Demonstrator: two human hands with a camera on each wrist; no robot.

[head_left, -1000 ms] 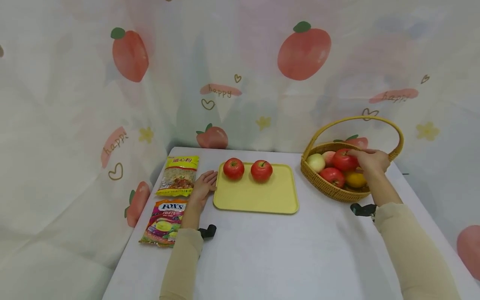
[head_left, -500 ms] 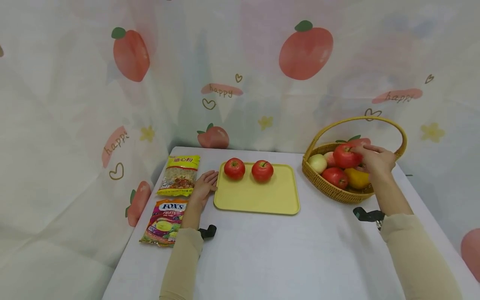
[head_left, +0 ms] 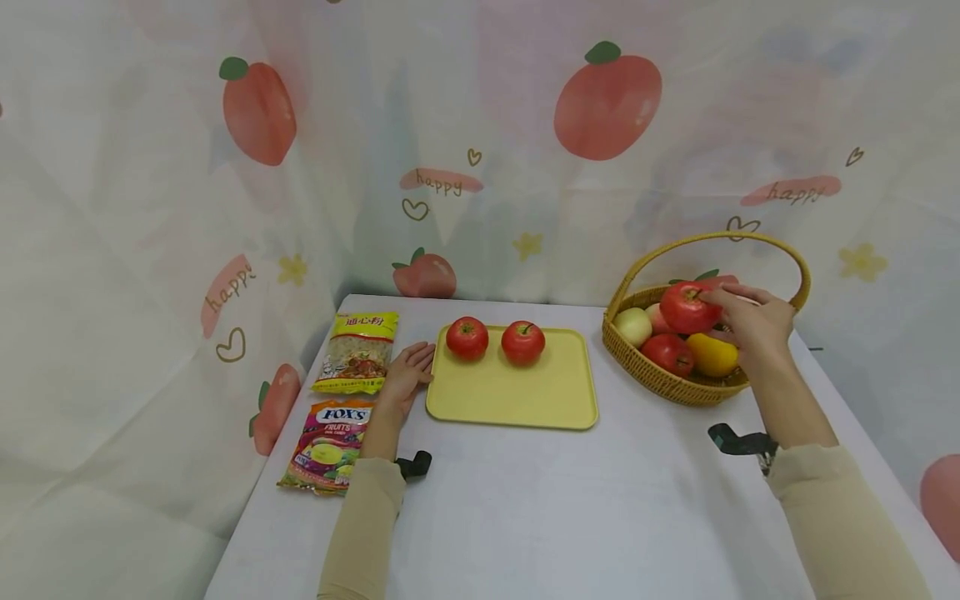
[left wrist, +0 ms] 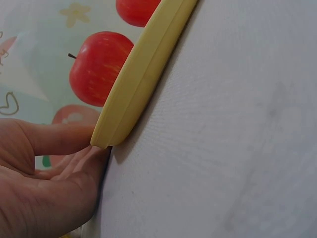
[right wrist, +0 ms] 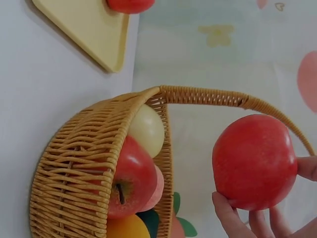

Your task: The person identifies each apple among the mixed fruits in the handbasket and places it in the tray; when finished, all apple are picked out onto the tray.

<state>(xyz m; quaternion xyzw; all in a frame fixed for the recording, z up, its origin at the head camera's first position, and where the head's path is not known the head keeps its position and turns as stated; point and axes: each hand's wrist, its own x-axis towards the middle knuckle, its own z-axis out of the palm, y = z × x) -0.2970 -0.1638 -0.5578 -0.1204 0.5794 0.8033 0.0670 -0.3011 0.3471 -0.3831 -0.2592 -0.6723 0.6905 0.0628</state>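
My right hand (head_left: 757, 321) grips a red apple (right wrist: 255, 161) above the wicker basket (head_left: 652, 379). In the right wrist view the apple is above the fruit, fingertips and thumb around its side. Still in the basket are another red apple (head_left: 667, 355), a yellow fruit (head_left: 712, 356), a pale round fruit (head_left: 633, 327) and a pinkish fruit (head_left: 657, 318), partly hidden. Fingers fairly straight, my left hand (head_left: 407, 379) touches the left edge of the yellow tray (head_left: 510, 400). Two red apples, one left (head_left: 467, 338) and one right (head_left: 522, 342), sit along its far side.
A yellow food packet (head_left: 356, 352) lies left of the left hand, with a purple Fox's candy bag (head_left: 330, 446) nearer the front. The basket's arched handle (head_left: 720, 236) rises over the fruit. A patterned cloth wall (head_left: 495, 108) borders the white table (head_left: 540, 517).
My right hand has lifted the apple slightly above the other fruit, uncovering more of the yellow fruit. The left hand, the tray and its apples have stayed put.
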